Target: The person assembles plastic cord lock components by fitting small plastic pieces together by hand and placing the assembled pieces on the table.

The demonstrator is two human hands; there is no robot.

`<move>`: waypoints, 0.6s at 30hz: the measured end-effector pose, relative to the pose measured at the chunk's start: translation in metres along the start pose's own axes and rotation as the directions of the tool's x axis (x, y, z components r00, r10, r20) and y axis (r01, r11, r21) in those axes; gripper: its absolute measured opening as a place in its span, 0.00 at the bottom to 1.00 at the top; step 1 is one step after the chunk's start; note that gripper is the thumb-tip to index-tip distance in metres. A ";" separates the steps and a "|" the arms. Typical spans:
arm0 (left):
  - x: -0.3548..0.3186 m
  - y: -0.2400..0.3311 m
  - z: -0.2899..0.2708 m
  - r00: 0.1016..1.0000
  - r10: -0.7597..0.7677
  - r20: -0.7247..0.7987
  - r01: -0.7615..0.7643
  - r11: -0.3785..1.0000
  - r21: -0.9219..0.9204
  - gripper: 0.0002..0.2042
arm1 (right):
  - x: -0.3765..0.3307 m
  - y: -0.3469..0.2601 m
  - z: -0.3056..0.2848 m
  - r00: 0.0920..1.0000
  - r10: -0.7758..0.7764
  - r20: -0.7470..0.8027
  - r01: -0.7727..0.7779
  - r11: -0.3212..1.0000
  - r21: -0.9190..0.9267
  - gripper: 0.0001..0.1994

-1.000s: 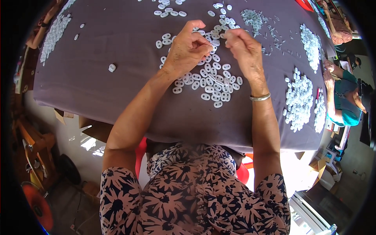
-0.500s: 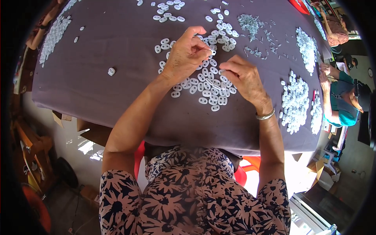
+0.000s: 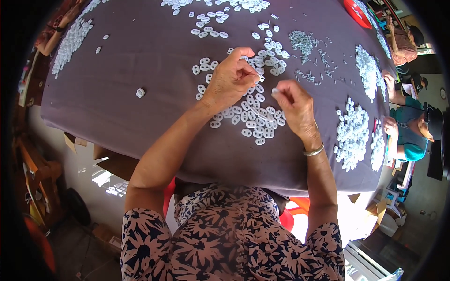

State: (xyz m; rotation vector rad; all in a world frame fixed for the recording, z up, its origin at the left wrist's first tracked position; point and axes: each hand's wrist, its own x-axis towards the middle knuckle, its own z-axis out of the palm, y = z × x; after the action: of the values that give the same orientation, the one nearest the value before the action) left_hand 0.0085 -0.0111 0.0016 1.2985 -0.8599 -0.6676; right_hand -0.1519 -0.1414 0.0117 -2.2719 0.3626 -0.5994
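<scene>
My left hand (image 3: 232, 82) hovers over a loose spread of small white oval plastic pieces with two holes (image 3: 250, 124). Its thumb and fingertips pinch one such white piece (image 3: 259, 72). Just to the right, my right hand (image 3: 295, 107) is closed, with another white oval piece (image 3: 274, 92) between thumb and forefinger. A short gap separates the two hands. Beneath and around them the other pieces lie mostly flat on the dark cloth, and my left hand hides part of them.
Small metal pins (image 3: 302, 44) lie heaped beyond my right hand. White pieces form a pile (image 3: 352, 136) at right and another (image 3: 70, 44) at far left. A lone white piece (image 3: 140, 92) sits at left. A red basin (image 3: 357, 14) and co-workers are at the table's edges.
The view has tilted, so the table appears lower. My right hand has drawn slightly away to the right with its piece. My left hand keeps its pinch over the spread.
</scene>
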 end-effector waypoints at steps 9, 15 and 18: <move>0.002 0.000 0.000 1.000 -0.016 0.020 0.015 1.000 0.017 0.20 | 0.045 -0.001 0.017 0.993 0.117 0.014 -0.107 0.845 0.525 0.02; 0.000 -0.002 -0.002 1.000 0.005 0.022 -0.006 0.999 0.049 0.21 | 0.044 -0.001 0.024 0.989 0.147 0.007 -0.128 0.839 0.530 0.03; 0.002 -0.004 -0.002 0.999 0.015 0.031 -0.016 0.998 0.060 0.21 | 0.044 -0.003 0.024 0.989 0.148 -0.006 -0.121 0.826 0.551 0.02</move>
State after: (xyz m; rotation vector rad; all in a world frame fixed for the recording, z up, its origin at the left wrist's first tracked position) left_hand 0.0113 -0.0122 -0.0021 1.3373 -0.9203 -0.6551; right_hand -0.1018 -0.1445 0.0129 -1.6632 0.3205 -0.5951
